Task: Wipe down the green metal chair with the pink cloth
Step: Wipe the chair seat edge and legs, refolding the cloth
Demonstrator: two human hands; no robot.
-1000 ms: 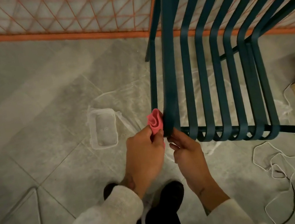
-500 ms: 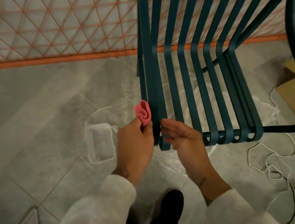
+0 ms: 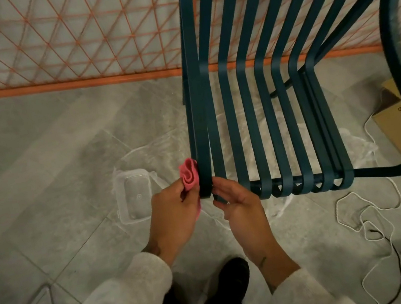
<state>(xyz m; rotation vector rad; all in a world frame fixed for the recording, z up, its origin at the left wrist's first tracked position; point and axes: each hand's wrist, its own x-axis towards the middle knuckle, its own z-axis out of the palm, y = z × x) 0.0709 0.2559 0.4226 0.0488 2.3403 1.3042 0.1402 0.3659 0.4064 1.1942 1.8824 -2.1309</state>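
one pink cloth (image 3: 189, 175), bunched and gripped in the curled fingers of the left hand (image 3: 175, 215), presses on the leftmost slat of the one green metal chair (image 3: 231, 120) at frame centre. the right hand (image 3: 241, 204), fingers loosely extended, touches that slat's front end. one clear plastic container (image 3: 135, 197) lies to the left.

Clear tub (image 3: 136, 195); cardboard box (image 3: 393, 125); white cord (image 3: 364, 217)

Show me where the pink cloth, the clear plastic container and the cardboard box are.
pink cloth (image 3: 189, 176), head view, on its bunched folds beside the chair slat.
clear plastic container (image 3: 136, 197), head view, on its bare base.
cardboard box (image 3: 392, 130), head view, on its brown side face.
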